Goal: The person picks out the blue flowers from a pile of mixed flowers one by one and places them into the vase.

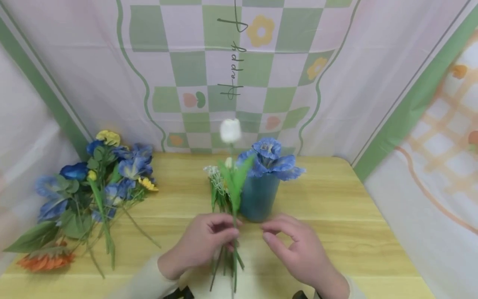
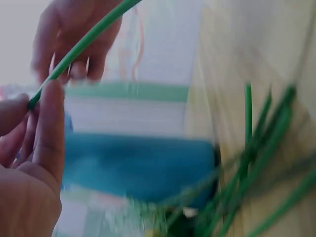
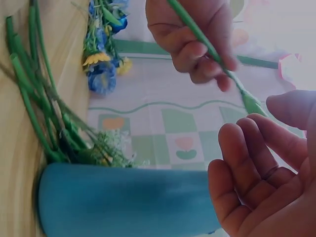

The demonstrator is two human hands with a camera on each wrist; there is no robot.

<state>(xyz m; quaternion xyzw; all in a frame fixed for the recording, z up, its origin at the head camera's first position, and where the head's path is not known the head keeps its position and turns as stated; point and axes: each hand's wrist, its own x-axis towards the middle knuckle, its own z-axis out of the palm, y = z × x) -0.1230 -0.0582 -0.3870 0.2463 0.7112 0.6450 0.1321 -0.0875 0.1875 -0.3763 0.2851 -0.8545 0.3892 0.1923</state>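
A white tulip with green leaves stands upright in front of me. My left hand pinches its green stem between thumb and fingers, well below the leaves. To the right, my right hand is held with fingers loosely bent and thumb apart, nothing between them. In the right wrist view its fingertips are close to the tulip's leaf. A blue vase stands just beyond both hands, with blue flowers at its mouth. Beside it, partly behind the tulip, lies a bunch of small white flowers with several green stems.
At the left of the wooden table lies a pile of artificial flowers: blue blooms, a yellow flower and an orange flower, their stems pointing toward me. A checked cloth hangs behind the table.
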